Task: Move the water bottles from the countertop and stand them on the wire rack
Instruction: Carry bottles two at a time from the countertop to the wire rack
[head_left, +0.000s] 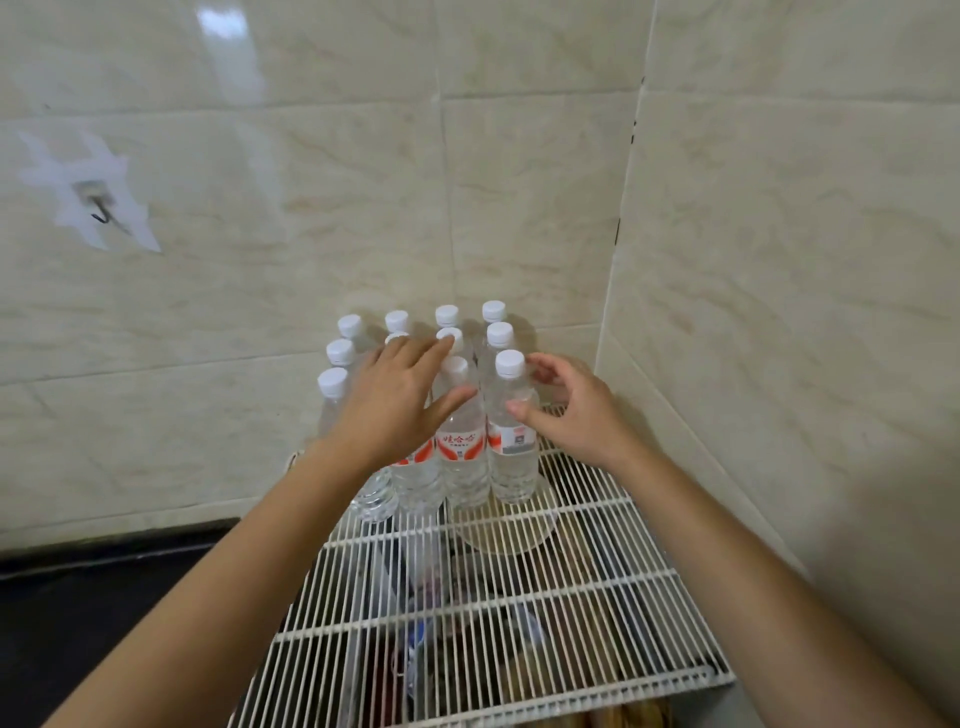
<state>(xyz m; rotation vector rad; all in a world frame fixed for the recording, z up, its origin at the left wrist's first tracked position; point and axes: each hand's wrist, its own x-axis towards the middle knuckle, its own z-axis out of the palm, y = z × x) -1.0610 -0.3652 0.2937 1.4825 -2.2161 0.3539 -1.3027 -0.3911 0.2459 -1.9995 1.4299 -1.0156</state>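
Closest in, two bare forearms reach forward over the white wire rack (519, 618), whose front edge runs along the bottom of the view. Through its bars there's a jumble of stored things below, too blurred to name, and a pale round shape (506, 535) further back under the bottles. Off to the left sits the dark countertop (78, 597), lower than the rack. Now the hands: the left hand (395, 400) is spread flat, palm down, fingers straight and holding nothing, laid across the front of the pack with its fingertips up at a cap in the middle row. The right hand (576, 410) is cupped at the front right bottle (511, 447); its thumb touches the bottle's shoulder and its fingers curl round the right side near the neck, but I can't tell whether they are actually gripping it. And there are the water bottles (462, 457), upright on the far left part of the rack, white caps up, red-and-white labels showing, packed shoulder to shoulder in rows running back to the corner. Behind them the cream tiled wall (519, 182) meets a second wall on the right, and high on the left a small hook (101, 213) hangs on a whitish patch.
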